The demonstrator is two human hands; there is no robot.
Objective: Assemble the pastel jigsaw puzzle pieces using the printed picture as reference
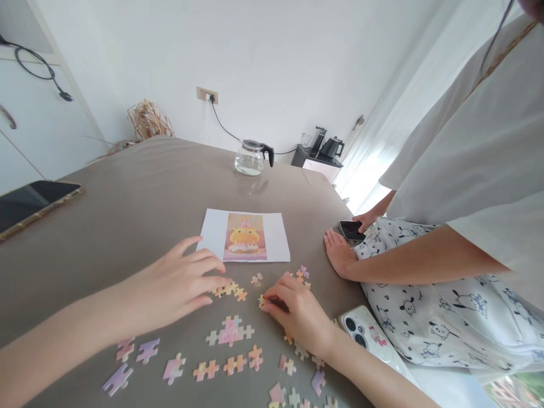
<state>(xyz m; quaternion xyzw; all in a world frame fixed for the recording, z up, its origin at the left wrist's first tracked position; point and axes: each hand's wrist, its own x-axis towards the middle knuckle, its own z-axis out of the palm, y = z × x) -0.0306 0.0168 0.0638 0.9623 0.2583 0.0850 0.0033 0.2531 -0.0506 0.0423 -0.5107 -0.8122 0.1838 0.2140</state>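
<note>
My right hand point(295, 309) pinches a small yellowish jigsaw piece point(261, 302) between thumb and fingers, just above the table. With fingers spread, my left hand point(178, 280) hovers palm down beside a yellow cluster of joined pieces point(227, 290), partly covering it. Nearer to me lies a pink joined cluster point(230, 330). Loose pink, purple and orange jigsaw pieces point(173, 368) are scattered along the front, several of them partly hidden by my right arm. Behind the hands lies a white sheet point(276, 238) with a printed picture of a yellow figure point(245, 237).
A glass pot point(250, 158) with a black handle stands at the back of the table point(140, 192). One phone point(38, 201) lies at the left, a white phone point(374, 340) at the right edge. A person's hand point(340, 254) rests by another dark phone point(352, 229).
</note>
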